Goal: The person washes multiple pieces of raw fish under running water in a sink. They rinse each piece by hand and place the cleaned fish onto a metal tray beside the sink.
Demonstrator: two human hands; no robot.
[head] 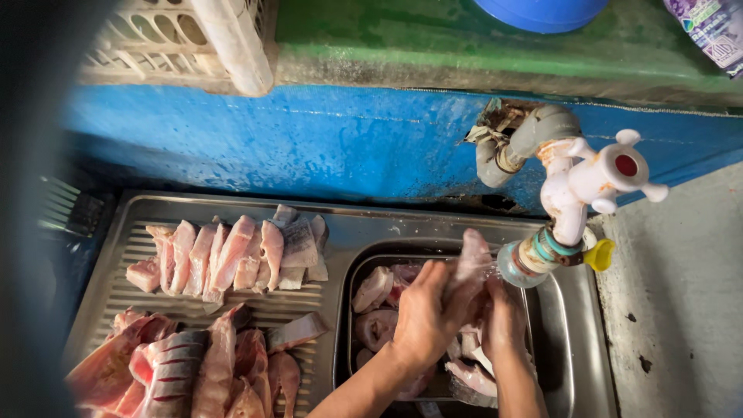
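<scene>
Pale pink fish slice (470,263), upright, under tap.

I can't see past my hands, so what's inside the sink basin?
Pale pink fish pieces lie in the sink basin. The left hand and right hand cover the middle; its bottom is hidden.

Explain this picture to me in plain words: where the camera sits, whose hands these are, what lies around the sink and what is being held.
There is one picture, taken by a camera worn on a person's head, looking down. No machine here, only two bare hands. The left hand and right hand together hold a pale piece of fish beside the spout of a white tap, over a metal sink whose basin holds more pieces. On the ribbed draining board lie a row of cut fish slices and, nearer the camera, larger striped fish chunks. Behind is a blue wall.
</scene>
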